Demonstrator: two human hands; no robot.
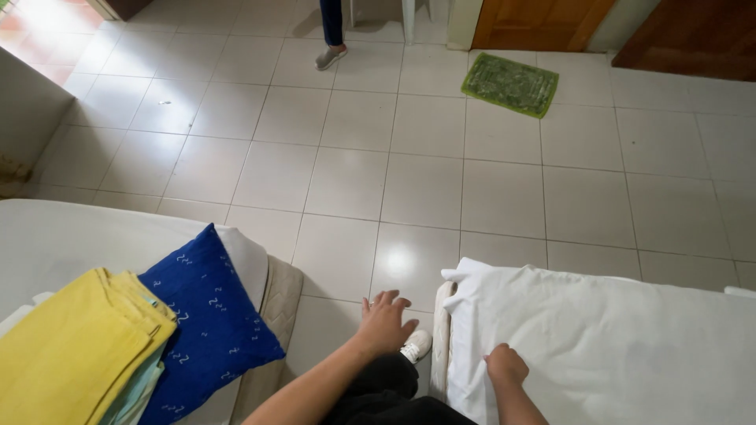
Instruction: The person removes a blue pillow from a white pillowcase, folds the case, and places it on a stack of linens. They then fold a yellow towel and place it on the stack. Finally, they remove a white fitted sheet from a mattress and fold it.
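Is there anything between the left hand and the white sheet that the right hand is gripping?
Nothing visible. The left hand hovers open over bare floor tiles, just left of the mattress corner. The right hand already pinches the white sheet. Only a white shoe lies below the gap.

white sheet [614, 338] on mattress [442, 330], green mat [509, 83] on floor [346, 181]

The right hand [505, 364] shows only its knuckles on the white sheet [598, 338], its fingers curled out of sight, so whether it pinches the cloth cannot be told. The sheet runs off the right and bottom edges. The yellow folded cloth [71, 346] is cut by the lower left corner. Another person's leg [331, 31] is cut off at the top edge.
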